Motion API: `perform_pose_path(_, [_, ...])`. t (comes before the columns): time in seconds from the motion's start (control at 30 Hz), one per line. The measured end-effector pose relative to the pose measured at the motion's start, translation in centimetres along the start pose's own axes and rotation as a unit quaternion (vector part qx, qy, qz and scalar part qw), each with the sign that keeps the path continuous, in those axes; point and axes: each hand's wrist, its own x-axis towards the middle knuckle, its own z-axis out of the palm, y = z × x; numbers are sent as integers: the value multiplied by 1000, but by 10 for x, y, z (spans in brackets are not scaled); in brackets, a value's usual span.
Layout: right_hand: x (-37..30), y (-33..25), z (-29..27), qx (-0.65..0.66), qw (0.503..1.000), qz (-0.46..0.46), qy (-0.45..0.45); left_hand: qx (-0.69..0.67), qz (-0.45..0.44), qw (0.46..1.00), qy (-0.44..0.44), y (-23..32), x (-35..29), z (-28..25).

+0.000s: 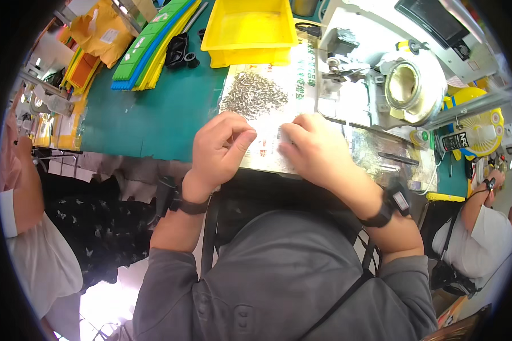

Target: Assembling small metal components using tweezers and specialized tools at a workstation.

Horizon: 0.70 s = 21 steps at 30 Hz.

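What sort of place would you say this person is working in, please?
Most likely a small-parts assembly workshop. Both hands, left and right, rest by a heap of small metal parts on a green bench mat, beside a yellow parts bin and a bench machine.

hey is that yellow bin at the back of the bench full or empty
Empty. The yellow bin sits upright on the green mat, and its bare yellow floor shows with nothing inside. The small metal parts lie heaped outside, in front of it.

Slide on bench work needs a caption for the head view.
Both hands, left hand and right hand, curled over a printed sheet beside small metal parts.
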Motion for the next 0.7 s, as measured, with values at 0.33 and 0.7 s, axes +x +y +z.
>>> perform_pose_path(0.33, [32,-5,12,-49,999,-10,-2,10,-77,996,-41,-1,0,0])
perform_pose_path(0.7, [-13,5,-24,4,999,19,-43,24,-64,996,-60,4,4,5])
